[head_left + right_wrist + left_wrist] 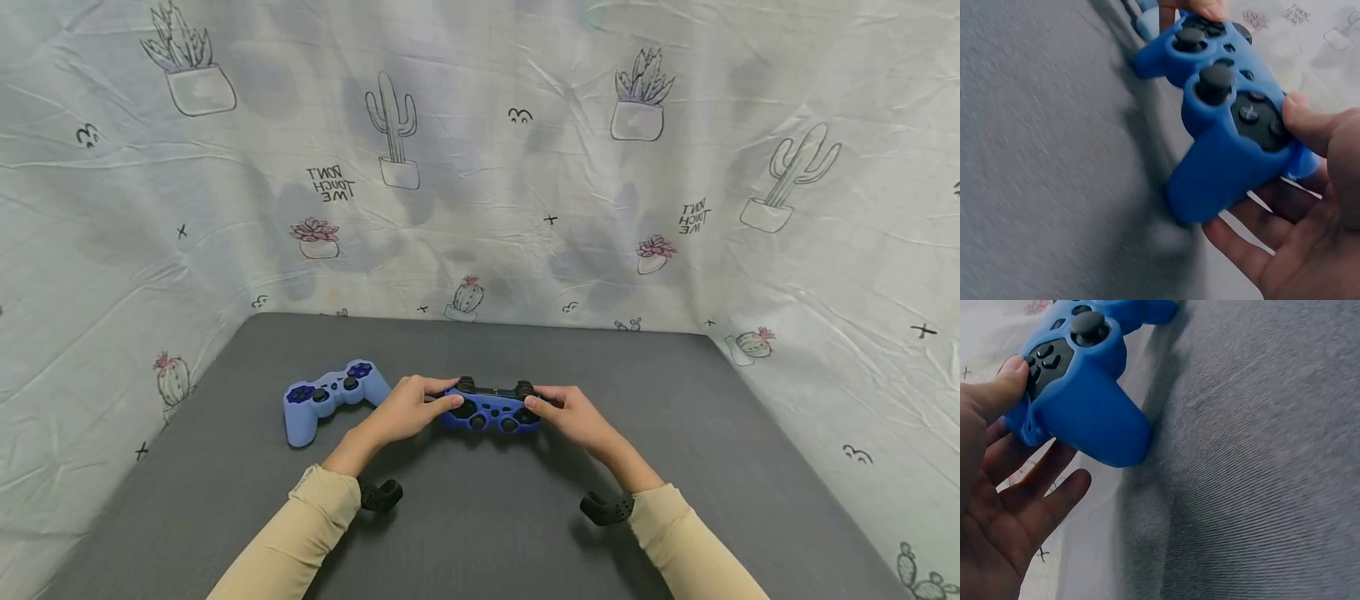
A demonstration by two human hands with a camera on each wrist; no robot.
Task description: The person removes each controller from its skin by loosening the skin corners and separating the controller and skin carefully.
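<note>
Lower centre of the head view, the left hand (401,410) and right hand (573,414) grasp a dark blue controller (491,408), thumbs on its buttons, apparently mid-handling; a light blue controller (330,397) lies untouched left on the grey desk (480,517).

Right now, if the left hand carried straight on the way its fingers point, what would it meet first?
The left hand points right and already grips the dark blue controller; past it the right hand lies first, though depth is uncertain.
</note>
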